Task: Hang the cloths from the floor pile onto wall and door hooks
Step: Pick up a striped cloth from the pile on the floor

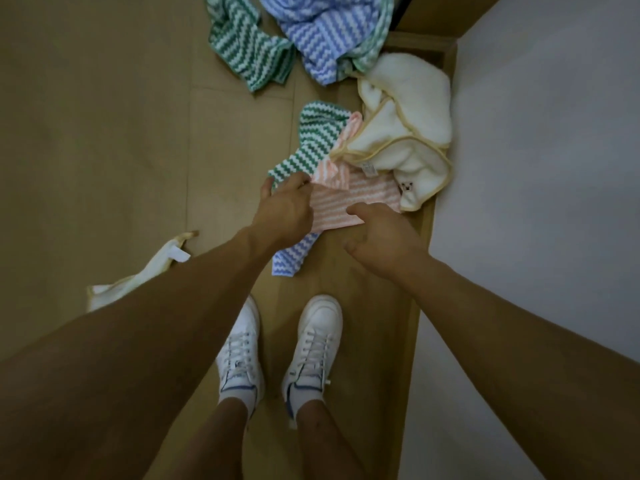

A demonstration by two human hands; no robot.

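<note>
Several cloths lie on the tan floor. A green striped cloth (317, 140), a pink striped cloth (360, 197) and a cream towel with a yellow hem (405, 133) overlap in a heap by the wall. My left hand (285, 206) reaches down to the green cloth's near corner, which sits between thumb and fingers. A small blue striped cloth (289, 259) pokes out under that wrist. My right hand (377, 239) hovers over the pink cloth's near edge, fingers loosely curled and holding nothing.
Farther off lie a second green striped cloth (242, 50) and a large blue striped cloth (329, 32). A cream cloth (138, 278) lies at the left, partly behind my forearm. The white wall (536, 168) with its wooden skirting (424, 244) runs on the right. My white shoes (242, 348) stand below.
</note>
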